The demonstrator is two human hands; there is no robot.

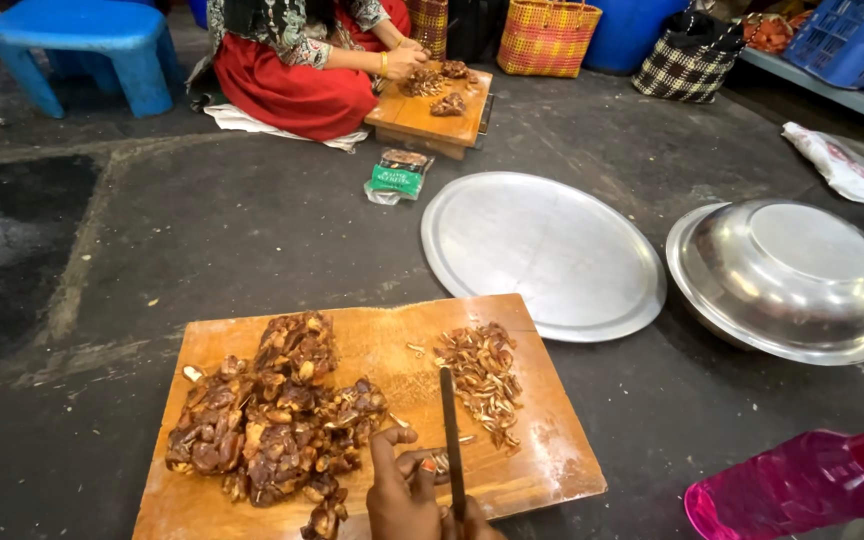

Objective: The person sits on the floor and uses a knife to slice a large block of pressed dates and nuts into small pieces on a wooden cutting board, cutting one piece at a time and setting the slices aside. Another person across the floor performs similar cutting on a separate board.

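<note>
A wooden cutting board [352,340] lies on the dark floor in front of me. On its left sits a sticky brown pile of dates [272,410]. A smaller heap of chopped pieces [482,375] lies on its right. My left hand [402,495] is at the board's near edge, its fingers pinching a small date piece [438,463] against the wood. Just right of those fingers the dark blade of a knife [449,430] points away from me. Only a sliver of my right hand [477,525] shows at the bottom edge, closed on the knife's handle.
A round steel tray [542,250] and an upturned steel bowl [787,275] lie beyond the board on the right. A pink plastic bottle [802,485] lies at the lower right. Farther back, a person in a red skirt [297,80] works at another board [432,110], near a green packet [397,178].
</note>
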